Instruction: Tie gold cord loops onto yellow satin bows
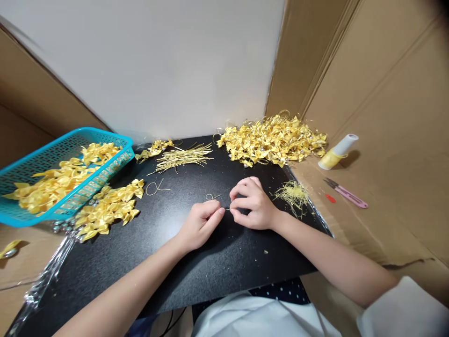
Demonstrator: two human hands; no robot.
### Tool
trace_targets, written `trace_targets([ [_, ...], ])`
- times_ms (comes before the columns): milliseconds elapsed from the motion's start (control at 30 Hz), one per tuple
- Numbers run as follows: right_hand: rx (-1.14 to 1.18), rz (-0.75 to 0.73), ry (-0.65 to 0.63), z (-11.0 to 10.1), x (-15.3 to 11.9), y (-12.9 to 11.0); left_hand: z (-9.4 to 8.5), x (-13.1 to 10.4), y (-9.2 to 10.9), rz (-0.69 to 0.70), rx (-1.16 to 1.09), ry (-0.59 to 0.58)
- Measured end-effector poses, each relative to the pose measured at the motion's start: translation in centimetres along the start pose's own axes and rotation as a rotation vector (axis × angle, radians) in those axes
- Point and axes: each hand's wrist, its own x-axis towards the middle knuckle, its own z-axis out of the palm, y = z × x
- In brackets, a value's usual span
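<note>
Both hands meet over the black surface [157, 267], near its middle, with a thin gold cord [227, 209] stretched across the short gap between them. The left hand [200, 223] is curled, its thumb and forefinger pinching one part of the cord; the right hand [253, 206] grips another part between thumb and forefinger, its other fingers bent and raised. A small loop of cord [212, 196] shows just beyond the left hand; it may belong to the same piece, but it is too fine to be sure.

Farther back lie a bundle of gold cords [184, 157] and, to its right, a large pile of yellow bows [273, 140]. A blue basket [75, 133] on the left holds more bows, with a smaller heap of bows [108, 208] just beside it. Thread scraps [292, 193] lie near the right edge; beyond, on cardboard, are pink snips [351, 195] and an upright spool [331, 159].
</note>
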Motion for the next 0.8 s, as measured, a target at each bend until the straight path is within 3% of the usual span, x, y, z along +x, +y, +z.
trace_targets([
  [267, 0.036, -0.028, 0.007, -0.6, 0.2, -0.3, 0.2, -0.2, -0.4, 0.019, -0.072, -0.006],
  [467, 0.098, 0.084, 0.061, -1.1, 0.1, 0.3, 0.1, -0.6, -1.6, -0.099, -0.347, 0.008],
  [633, 0.149, 0.16, -0.009, -0.3, -0.1, 0.0, 0.3, -0.6, -1.5, -0.157, -0.58, 0.027],
  [800, 0.236, 0.221, -0.013, 0.7, -0.2, -0.4, 0.5, -0.4, -1.3, -0.174, -0.594, -0.017],
])
